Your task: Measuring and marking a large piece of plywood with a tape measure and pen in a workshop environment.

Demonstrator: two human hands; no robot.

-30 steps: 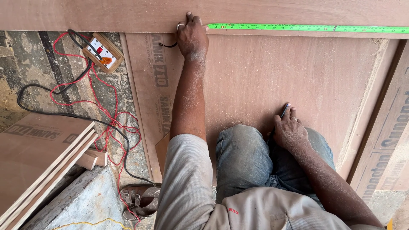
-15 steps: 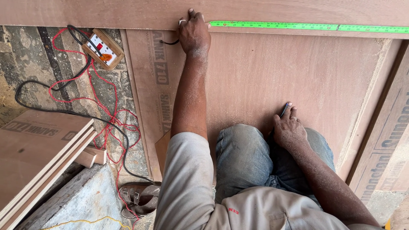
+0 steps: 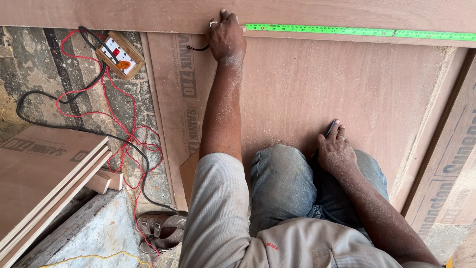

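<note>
Plywood covers nearly everything beneath us: one broad reddish sheet (image 3: 347, 99) lies flat on a rough stone floor (image 3: 29, 74), dusted with fine sawdust, and we crouch on it with our knees in blue jeans at the near edge. Nearest on our left, a concrete block (image 3: 84, 233) and a brown sandal (image 3: 161, 231) sit on the floor, with a stack of cut boards (image 3: 39, 173) leaning beside them. Our right hand (image 3: 336, 153) rests on the right knee, fingers loosely curled around a dark pencil (image 3: 329, 130) whose tip points toward the sheet; the thumb and forefinger pinch it while the other fingers lie relaxed. Red wire (image 3: 99, 104) and a black cable (image 3: 59, 126) loop across the stone to our left and lead to a small wooden switch box (image 3: 120, 54) lying near the sheet's corner. Farther out, our left arm stretches straight ahead, and the left hand (image 3: 227, 38) presses down at the far edge of the sheet, fingers bent and closed over the end of a green tape (image 3: 347, 31), a ring on one finger. We cannot tell whether the tape's case is under the palm. The tape runs flat to the right from that hand, along the seam where a second long board (image 3: 124, 12) lies across the top. More printed boards (image 3: 451, 164) lie at our right.
</note>
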